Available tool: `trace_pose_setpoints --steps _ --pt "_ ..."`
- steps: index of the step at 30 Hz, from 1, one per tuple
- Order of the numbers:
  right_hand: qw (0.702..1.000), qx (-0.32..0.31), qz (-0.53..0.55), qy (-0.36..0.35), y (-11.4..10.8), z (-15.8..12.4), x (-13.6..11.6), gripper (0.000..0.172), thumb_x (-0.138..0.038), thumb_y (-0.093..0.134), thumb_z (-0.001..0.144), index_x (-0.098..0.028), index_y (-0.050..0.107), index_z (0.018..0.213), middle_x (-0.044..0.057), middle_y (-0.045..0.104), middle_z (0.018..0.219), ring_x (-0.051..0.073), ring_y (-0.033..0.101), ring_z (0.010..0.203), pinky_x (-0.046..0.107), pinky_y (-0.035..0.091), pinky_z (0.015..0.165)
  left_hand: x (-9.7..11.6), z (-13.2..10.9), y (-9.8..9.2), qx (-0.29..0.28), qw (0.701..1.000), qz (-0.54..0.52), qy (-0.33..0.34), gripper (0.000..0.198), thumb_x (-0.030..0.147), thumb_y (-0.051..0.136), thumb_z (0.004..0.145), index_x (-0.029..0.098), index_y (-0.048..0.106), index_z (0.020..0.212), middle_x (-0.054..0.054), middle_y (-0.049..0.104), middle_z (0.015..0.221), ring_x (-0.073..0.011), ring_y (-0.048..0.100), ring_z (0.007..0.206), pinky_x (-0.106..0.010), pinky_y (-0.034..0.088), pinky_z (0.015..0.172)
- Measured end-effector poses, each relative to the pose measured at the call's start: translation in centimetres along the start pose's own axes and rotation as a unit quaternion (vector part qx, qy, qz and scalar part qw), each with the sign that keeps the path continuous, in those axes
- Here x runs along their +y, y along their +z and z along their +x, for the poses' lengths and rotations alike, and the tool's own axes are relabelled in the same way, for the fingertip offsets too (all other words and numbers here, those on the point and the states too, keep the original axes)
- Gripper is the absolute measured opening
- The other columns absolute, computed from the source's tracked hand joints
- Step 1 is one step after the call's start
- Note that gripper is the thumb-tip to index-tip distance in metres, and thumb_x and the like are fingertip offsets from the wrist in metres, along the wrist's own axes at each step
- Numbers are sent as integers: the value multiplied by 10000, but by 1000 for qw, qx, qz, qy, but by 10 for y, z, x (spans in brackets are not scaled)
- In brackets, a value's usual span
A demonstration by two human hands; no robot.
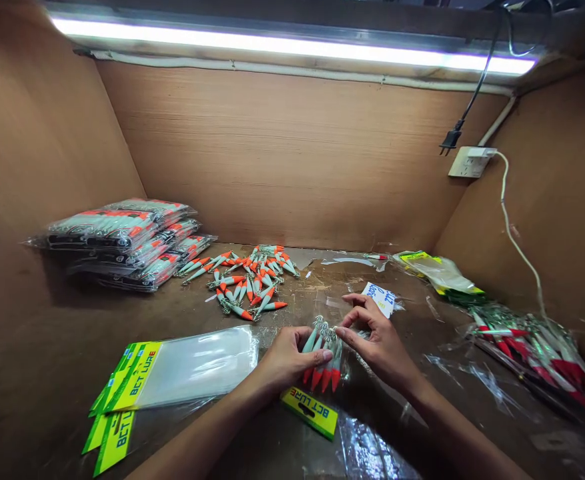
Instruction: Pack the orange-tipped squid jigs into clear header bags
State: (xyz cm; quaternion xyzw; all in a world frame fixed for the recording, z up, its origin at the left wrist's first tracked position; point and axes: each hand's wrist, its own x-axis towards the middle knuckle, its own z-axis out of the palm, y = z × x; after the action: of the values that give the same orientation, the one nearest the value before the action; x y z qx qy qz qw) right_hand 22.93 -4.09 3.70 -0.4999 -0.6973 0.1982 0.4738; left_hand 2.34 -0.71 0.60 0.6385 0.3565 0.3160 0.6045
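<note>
Several white fishing lures (326, 379) with orange-red tips are gathered in a row in my left hand (287, 357). Their tips point down toward me and their wire hooks stick up at the far end. My left thumb lies across them, while the other fingers are mostly hidden behind. My right hand (379, 341) has thumb and forefinger pinched at the hook end of the rightmost lures, its other fingers loosely bent. Just under the lures lies a clear bag with a yellow-green BCT LURE header (312, 412).
Loose orange-and-white lures (252, 283) lie in a pile farther back. Packed lure bags (122, 243) are stacked at left, near flat header bags (187, 367). At right are red-and-white lures (537, 353), more packaging (439, 273) and a white cord (512, 233). A plug (451, 138) hangs above.
</note>
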Motion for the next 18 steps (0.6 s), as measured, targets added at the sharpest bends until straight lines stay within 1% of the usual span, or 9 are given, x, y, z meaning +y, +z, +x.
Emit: trace_pose_setpoints --steps 2,4,5,7,9,11,13,16,18 --pt "998 52 7 25 3 0 4 167 -372 701 835 -230 641 899 71 538 1287 267 507 1198 389 389 1005 0 0 0 2 1000 -29 3 413 469 789 724 111 714 917 -44 693 783 -154 590 635 -232 409 590" --pt "992 90 34 79 7 0 9 333 -421 686 834 -237 601 1097 84 573 1212 250 572 1042 371 452 887 0 0 0 18 999 -47 1 417 474 790 727 107 705 905 -44 683 757 -144 577 603 -231 410 572" --pt "989 87 59 107 9 -1 11 406 -440 672 836 -232 570 1170 83 595 1157 236 589 958 358 470 827 0 0 0 29 998 -54 1 420 478 790 728 108 699 903 -42 678 746 -138 570 588 -230 410 561" --pt "982 23 122 144 14 -1 13 422 -445 655 835 -210 572 1175 68 632 1047 212 598 844 335 483 754 1 0 -1 51 997 -63 3 431 484 798 717 111 693 905 -38 675 746 -133 565 574 -228 416 550" --pt "970 -67 179 153 20 -3 12 321 -409 660 823 -194 623 1059 45 661 949 199 604 795 316 488 729 3 0 -1 64 996 -64 9 441 485 802 711 114 697 927 -48 690 791 -146 590 609 -234 437 567" --pt "956 -127 218 149 25 -4 10 245 -369 661 819 -187 658 984 29 686 891 196 618 784 309 494 739 5 0 -2 59 996 -59 15 448 481 802 712 114 705 948 -61 706 834 -169 618 663 -245 459 600" --pt "948 -144 243 144 30 -5 9 246 -350 665 812 -177 679 986 28 706 873 205 635 799 309 503 749 5 1 -2 45 997 -56 24 441 467 805 712 115 706 959 -69 716 863 -192 640 725 -255 474 642" --pt "945 -130 255 157 35 -6 11 274 -302 667 785 -153 693 1012 37 723 883 218 650 807 307 520 735 3 2 -4 25 998 -57 33 428 442 810 712 123 697 975 -72 720 903 -214 655 806 -267 483 701" --pt "946 -119 251 167 37 -6 14 257 -253 648 768 -148 704 996 36 727 884 219 654 803 303 525 728 1 3 -3 24 998 -39 33 412 437 809 714 123 694 953 -71 719 897 -210 651 806 -266 476 708"
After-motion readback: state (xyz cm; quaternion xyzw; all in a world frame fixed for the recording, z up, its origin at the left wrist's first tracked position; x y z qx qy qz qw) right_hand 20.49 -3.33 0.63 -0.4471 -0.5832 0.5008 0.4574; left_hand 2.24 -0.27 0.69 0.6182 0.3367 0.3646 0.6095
